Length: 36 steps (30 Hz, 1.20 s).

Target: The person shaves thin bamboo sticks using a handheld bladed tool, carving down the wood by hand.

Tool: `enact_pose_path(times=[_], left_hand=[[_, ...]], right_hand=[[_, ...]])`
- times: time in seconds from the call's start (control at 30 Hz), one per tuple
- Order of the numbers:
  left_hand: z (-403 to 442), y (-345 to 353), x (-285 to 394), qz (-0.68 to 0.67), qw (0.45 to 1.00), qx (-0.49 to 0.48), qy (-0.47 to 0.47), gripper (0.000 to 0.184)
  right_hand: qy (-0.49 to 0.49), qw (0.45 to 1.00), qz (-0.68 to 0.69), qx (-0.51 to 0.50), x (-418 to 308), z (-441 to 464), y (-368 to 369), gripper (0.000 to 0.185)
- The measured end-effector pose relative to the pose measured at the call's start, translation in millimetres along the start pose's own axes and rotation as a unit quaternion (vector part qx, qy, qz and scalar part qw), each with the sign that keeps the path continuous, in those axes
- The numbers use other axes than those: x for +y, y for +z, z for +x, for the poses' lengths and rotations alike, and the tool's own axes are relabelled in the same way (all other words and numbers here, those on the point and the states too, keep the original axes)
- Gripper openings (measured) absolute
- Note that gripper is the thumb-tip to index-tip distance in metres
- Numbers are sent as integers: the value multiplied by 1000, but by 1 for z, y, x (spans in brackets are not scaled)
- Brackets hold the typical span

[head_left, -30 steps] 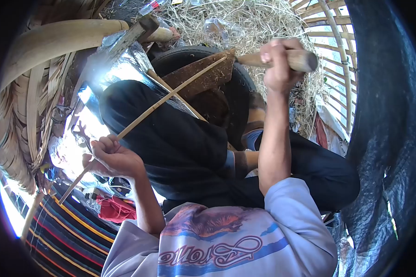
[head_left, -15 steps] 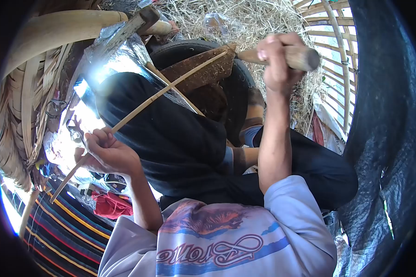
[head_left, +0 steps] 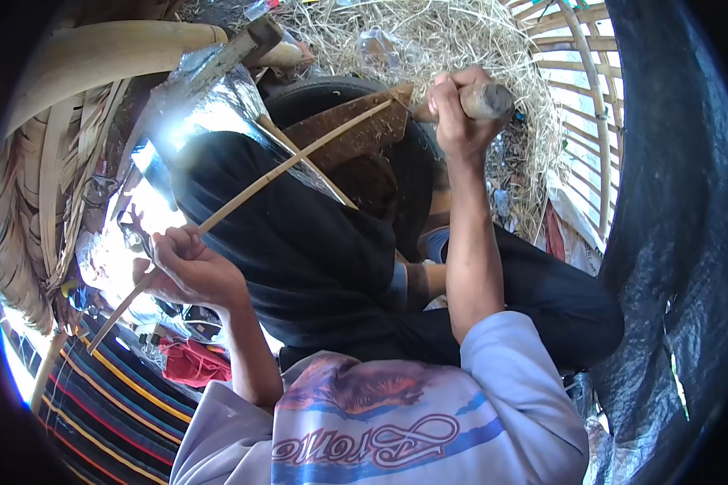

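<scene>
A thin bamboo stick (head_left: 271,172) runs diagonally over my raised knee. Its lower part passes through my left hand (head_left: 184,263), whose fingers are closed round it. My right hand (head_left: 467,113) is wrapped round the thick wooden handle (head_left: 487,101) of a tool. The wide, brown, rusty blade (head_left: 344,128) extends left from the handle over a black tire-like ring (head_left: 421,174). The stick's upper end lies against the blade near the handle. A second strip (head_left: 311,166) slants beneath the stick.
Dry straw (head_left: 429,36) covers the ground ahead. Large bamboo (head_left: 121,52) and a hammer-like tool (head_left: 234,56) lie at upper left. A slatted bamboo wall (head_left: 586,121) and dark sheeting (head_left: 671,226) stand right. Red cloth (head_left: 192,362) and striped fabric (head_left: 109,404) lie lower left.
My right hand has moved left with the handle, towards the blade's side of the view. My left hand still holds the stick, nearly in place since half a second ago.
</scene>
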<state>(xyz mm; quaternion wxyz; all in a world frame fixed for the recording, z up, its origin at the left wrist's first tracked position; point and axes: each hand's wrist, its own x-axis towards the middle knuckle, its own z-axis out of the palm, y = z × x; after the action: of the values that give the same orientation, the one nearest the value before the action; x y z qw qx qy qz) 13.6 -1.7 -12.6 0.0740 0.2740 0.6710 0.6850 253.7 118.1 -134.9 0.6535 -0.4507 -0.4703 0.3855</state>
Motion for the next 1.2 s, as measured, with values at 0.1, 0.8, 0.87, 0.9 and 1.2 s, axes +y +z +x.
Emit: enact_pose_path(times=[0.1, 0.8, 0.87, 0.9, 1.2], left_hand=[[-2, 1, -1, 11, 1000, 1, 0, 23], [-1, 1, 3, 27, 999, 29, -32, 16], [-1, -3, 3, 45, 996, 53, -61, 13], [-1, -11, 0, -14, 996, 22, -80, 13], [-9, -17, 9, -54, 995, -66, -53, 47]], right_hand=[[-42, 999, 21, -7, -10, 4, -3, 17], [-4, 1000, -18, 15, -5, 2, -6, 20], [-2, 996, 73, 43, -16, 8, -10, 23], [10, 992, 114, 56, -28, 14, -7, 22], [45, 996, 50, 53, 4, 1, -20, 18]])
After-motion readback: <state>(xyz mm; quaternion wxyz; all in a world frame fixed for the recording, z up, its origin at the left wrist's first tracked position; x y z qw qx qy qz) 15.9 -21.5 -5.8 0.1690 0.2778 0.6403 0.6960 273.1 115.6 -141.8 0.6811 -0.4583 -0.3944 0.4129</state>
